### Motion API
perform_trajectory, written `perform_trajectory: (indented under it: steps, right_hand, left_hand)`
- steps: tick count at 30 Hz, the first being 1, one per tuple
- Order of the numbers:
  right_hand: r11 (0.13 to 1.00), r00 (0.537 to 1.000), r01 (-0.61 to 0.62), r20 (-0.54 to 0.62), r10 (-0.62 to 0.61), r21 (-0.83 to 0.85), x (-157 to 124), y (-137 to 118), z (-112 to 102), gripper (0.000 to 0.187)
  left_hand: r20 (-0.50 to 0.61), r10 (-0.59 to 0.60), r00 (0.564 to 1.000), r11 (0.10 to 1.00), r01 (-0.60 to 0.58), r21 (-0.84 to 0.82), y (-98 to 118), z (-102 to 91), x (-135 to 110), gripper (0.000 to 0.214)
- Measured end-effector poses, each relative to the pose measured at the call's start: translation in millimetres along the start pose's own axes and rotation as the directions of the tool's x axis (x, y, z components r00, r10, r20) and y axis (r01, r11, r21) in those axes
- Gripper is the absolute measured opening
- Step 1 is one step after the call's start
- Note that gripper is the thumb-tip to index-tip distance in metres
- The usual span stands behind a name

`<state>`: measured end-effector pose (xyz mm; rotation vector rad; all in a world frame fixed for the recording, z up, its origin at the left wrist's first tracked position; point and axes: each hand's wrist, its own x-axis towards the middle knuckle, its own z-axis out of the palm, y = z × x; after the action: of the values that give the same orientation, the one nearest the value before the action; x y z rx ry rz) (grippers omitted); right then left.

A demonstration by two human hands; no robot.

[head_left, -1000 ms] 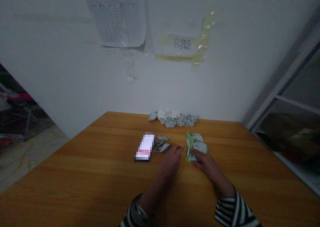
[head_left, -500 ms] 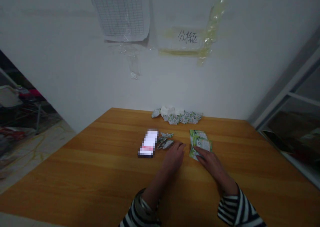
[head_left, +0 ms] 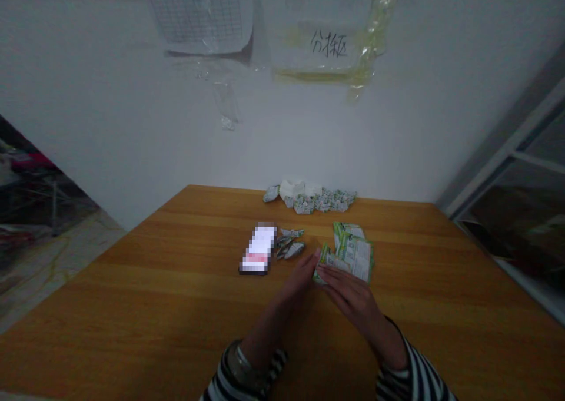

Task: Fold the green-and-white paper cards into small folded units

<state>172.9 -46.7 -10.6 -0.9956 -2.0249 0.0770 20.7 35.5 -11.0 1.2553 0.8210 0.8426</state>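
A small green-and-white packet [head_left: 334,260] is tilted between my hands, close above the wooden table. My right hand [head_left: 353,298] is closed on it, with its fingers laid together across the packet's lower part and its thumb hidden. At the packet's left edge, the pressed-together fingertips of my left hand [head_left: 300,276] grip it; their undersides are out of sight. More packets of the same kind [head_left: 356,254] lie overlapping just behind and right of my right hand. A few crumpled silvery-green wrappers [head_left: 291,249] lie beyond my left hand.
A phone with a lit, blurred-out screen [head_left: 258,249] lies left of the wrappers. Along the wall, a row of crumpled green-and-white wrappers [head_left: 326,201] sits with white crumpled tissue [head_left: 292,189] on the table [head_left: 154,307]. Taped papers [head_left: 329,45] hang above.
My right hand has moved left from the packet pile, bringing one packet to my left hand. The view has tilted slightly downward.
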Motion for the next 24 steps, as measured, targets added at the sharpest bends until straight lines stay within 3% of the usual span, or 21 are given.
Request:
perform_trajectory:
  steps: [2, 5, 8, 12, 14, 16, 20, 24]
  right_hand:
    - [1.000, 1.000, -0.009, 0.029, 0.008, 0.010, 3, -8, 4, 0.052]
    - [0.998, 0.997, -0.065, -0.033, 0.066, 0.010, 4, -11, 4, 0.051]
    - [0.995, 0.985, -0.098, -0.141, 0.099, 0.008, 3, -7, -4, 0.047]
    - [0.951, 0.914, -0.308, -0.286, 0.287, -0.029, 1, 14, -17, 0.047]
    - [0.928, 0.902, -0.371, -0.252, 0.349, -0.043, -2, 28, -18, 0.050]
    - [0.930, 0.927, -0.365, -0.117, 0.357, -0.051, -4, 38, -15, 0.051]
    - [0.970, 0.970, -0.241, -0.024, 0.241, -0.014, -6, 37, -6, 0.037]
    - [0.990, 0.990, -0.139, 0.021, 0.139, -0.021, -4, 20, -5, 0.041]
  left_hand:
    - [0.070, -0.032, 0.997, 0.990, 0.041, -0.133, 5, -4.6, -2, 0.031]
    - [0.221, -0.048, 0.974, 0.941, 0.119, -0.317, 11, -9.9, -5, 0.041]
    - [0.113, -0.107, 0.988, 0.913, 0.143, -0.382, 11, -12.8, -5, 0.047]
    - [-0.008, -0.198, 0.980, 0.890, 0.176, -0.421, 7, -21.7, -2, 0.043]
    - [-0.028, -0.240, 0.970, 0.889, 0.208, -0.409, 5, -27.6, -1, 0.039]
    - [-0.024, -0.270, 0.962, 0.893, 0.241, -0.379, 2, -31.5, -1, 0.037]
    - [0.059, -0.279, 0.959, 0.914, 0.284, -0.292, -2, -29.0, -2, 0.037]
    - [0.115, -0.264, 0.958, 0.926, 0.285, -0.248, -4, -21.3, -3, 0.035]
